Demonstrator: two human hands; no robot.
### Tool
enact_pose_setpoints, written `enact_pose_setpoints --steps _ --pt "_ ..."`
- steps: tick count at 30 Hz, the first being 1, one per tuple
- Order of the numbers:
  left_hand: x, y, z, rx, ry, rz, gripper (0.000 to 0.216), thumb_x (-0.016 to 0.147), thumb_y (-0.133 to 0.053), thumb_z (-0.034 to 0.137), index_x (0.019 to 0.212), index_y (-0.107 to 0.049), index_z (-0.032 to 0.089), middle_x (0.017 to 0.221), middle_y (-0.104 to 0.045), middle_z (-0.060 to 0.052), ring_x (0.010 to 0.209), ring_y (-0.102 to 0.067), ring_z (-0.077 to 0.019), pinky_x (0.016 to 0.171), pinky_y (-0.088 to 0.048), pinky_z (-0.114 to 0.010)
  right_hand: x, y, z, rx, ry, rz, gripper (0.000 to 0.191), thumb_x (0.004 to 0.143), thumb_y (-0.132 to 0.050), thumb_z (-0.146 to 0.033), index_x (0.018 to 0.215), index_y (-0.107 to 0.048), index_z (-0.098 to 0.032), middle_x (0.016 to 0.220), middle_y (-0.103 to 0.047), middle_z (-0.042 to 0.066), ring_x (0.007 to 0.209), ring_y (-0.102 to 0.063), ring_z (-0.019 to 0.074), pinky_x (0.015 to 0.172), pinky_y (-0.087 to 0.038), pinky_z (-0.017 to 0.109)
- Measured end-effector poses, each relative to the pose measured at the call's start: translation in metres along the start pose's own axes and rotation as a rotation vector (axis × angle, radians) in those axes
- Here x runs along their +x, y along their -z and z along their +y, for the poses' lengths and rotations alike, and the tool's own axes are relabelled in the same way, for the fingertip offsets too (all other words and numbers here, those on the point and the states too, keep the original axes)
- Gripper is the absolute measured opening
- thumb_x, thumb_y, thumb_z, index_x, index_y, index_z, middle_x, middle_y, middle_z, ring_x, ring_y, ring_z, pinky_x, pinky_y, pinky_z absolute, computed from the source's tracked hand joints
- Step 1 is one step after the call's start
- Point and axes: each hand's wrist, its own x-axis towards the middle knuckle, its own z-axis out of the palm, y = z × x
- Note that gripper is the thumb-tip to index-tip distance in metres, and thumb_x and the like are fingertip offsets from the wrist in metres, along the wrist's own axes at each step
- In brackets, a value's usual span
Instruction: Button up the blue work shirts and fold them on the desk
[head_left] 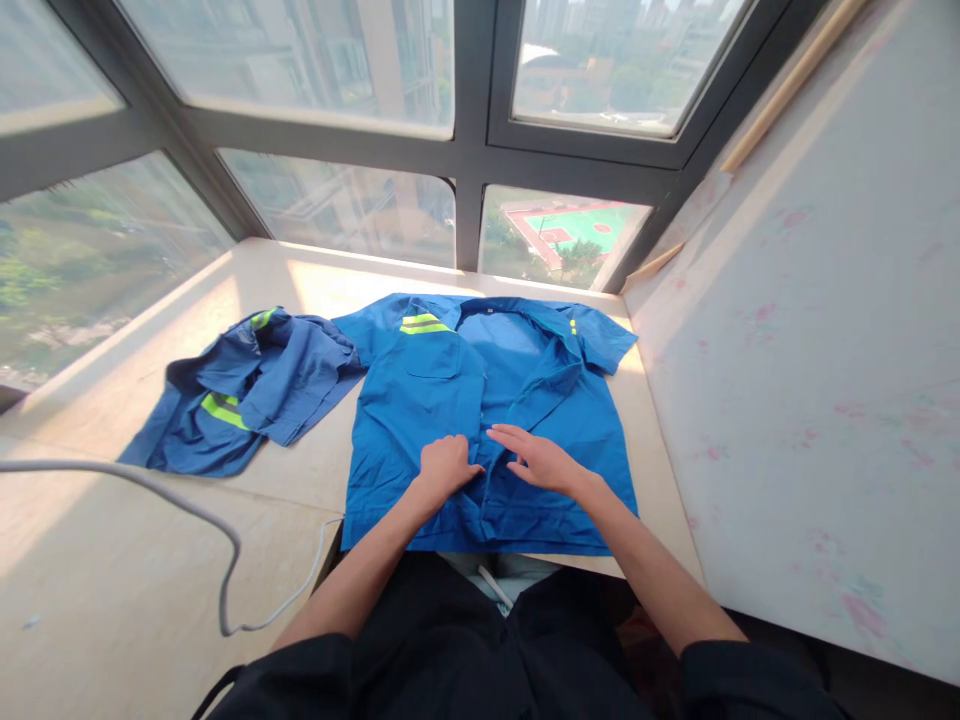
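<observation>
The shirt [409,410] is lying on the table [150,570], right of 1 bunched cloth [300,365]. The left hand [447,466] is touching it, curled, grip hidden; the right hand [547,463] is reaching over it, half open, holding nothing.

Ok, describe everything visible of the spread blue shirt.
The blue shirt has short sleeves, cottony-looking cloth, a chest pocket and a yellow-grey stripe. It lies front up on a pale surface, neckline toward the window, open at top, lightly creased. A sleeve meets another blue garment. The left hand touches its front; the right hand may too.
</observation>
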Motion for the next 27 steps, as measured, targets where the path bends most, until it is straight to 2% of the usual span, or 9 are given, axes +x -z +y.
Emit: enact_pose_setpoints --steps 5,9,11,13,16,18,21,24,27 --pt "0.003 -0.001 -0.013 -0.242 -0.018 0.049 0.018 0.082 -0.057 0.030 0.074 -0.067 0.018 0.082 -0.071 -0.012 0.084 -0.069 -0.0268 0.073 -0.050 -0.034 -0.008 -0.008 0.000 -0.100 0.044 0.022 0.036 0.084 -0.054 -0.008 0.112 -0.070 -0.025 0.112 -0.064 0.006 0.089 -0.066 0.0167 0.082 -0.054 0.027" --pt "0.007 -0.012 -0.022 -0.766 -0.058 0.009 0.031 0.087 -0.049 0.045 0.074 -0.060 0.019 0.061 -0.062 -0.001 0.057 -0.063 -0.0177 0.055 -0.049 -0.027 -0.018 -0.012 -0.002 -0.067 0.063 0.146 0.030 0.087 -0.049 -0.007 0.104 -0.069 -0.023 0.111 -0.065 0.006 0.094 -0.066 0.0172 0.083 -0.053 0.028" --pt "0.009 -0.021 -0.023 -0.887 -0.098 -0.018 0.036 0.086 -0.046 0.050 0.074 -0.059 0.019 0.059 -0.059 0.002 0.054 -0.059 -0.0159 0.053 -0.049 -0.026 -0.021 -0.017 -0.004 -0.047 0.071 0.182 0.029 0.090 -0.046 -0.009 0.106 -0.066 -0.022 0.117 -0.063 0.007 0.100 -0.065 0.0180 0.086 -0.053 0.029" --pt "0.009 -0.031 -0.023 -0.889 -0.162 -0.012 0.036 0.087 -0.045 0.049 0.077 -0.061 0.018 0.063 -0.060 0.001 0.058 -0.060 -0.0158 0.057 -0.050 -0.027 -0.025 -0.023 -0.006 -0.027 0.067 0.207 0.024 0.092 -0.048 -0.014 0.107 -0.064 -0.022 0.125 -0.060 0.009 0.109 -0.062 0.0197 0.090 -0.052 0.032" --pt "0.003 -0.040 -0.021 -0.831 -0.178 0.108 0.032 0.088 -0.049 0.043 0.096 -0.065 0.017 0.079 -0.067 -0.002 0.070 -0.062 -0.0165 0.068 -0.051 -0.029 -0.030 -0.033 -0.010 0.026 0.004 0.272 0.017 0.093 -0.052 -0.022 0.105 -0.064 -0.022 0.130 -0.054 0.012 0.108 -0.061 0.0206 0.092 -0.052 0.035" --pt "-0.003 -0.042 -0.018 -0.771 -0.144 0.210 0.029 0.087 -0.054 0.039 0.104 -0.062 0.017 0.088 -0.067 -0.003 0.072 -0.062 -0.0163 0.072 -0.051 -0.029 -0.034 -0.037 -0.013 0.073 -0.065 0.341 0.014 0.093 -0.054 -0.024 0.100 -0.066 -0.022 0.123 -0.056 0.012 0.099 -0.062 0.0199 0.090 -0.053 0.036" --pt "-0.013 -0.039 -0.013 -0.614 -0.131 0.301 0.019 0.087 -0.057 0.031 0.100 -0.060 0.018 0.091 -0.065 -0.004 0.079 -0.062 -0.0177 0.076 -0.050 -0.031 -0.038 -0.041 -0.022 0.164 -0.223 0.470 0.016 0.093 -0.054 -0.030 0.093 -0.067 -0.021 0.105 -0.058 0.010 0.088 -0.062 0.0198 0.082 -0.055 0.035" --pt "-0.019 -0.036 -0.007 -0.472 -0.130 0.271 0.021 0.085 -0.060 0.031 0.103 -0.059 0.019 0.099 -0.064 -0.007 0.091 -0.063 -0.0210 0.081 -0.050 -0.032 -0.038 -0.045 -0.029 0.330 -0.441 0.519 0.024 0.093 -0.053 -0.040 0.093 -0.065 -0.020 0.095 -0.061 0.008 0.077 -0.064 0.0180 0.071 -0.056 0.031" --pt "-0.022 -0.039 -0.002 -0.353 -0.127 0.216 0.044 0.079 -0.068 0.035 0.118 -0.056 0.018 0.115 -0.062 -0.011 0.105 -0.061 -0.0252 0.088 -0.049 -0.035 -0.030 -0.052 -0.031 0.574 -0.669 0.434 0.037 0.087 -0.060 -0.050 0.108 -0.057 -0.020 0.085 -0.066 0.003 0.059 -0.065 0.0149 0.050 -0.052 0.025"
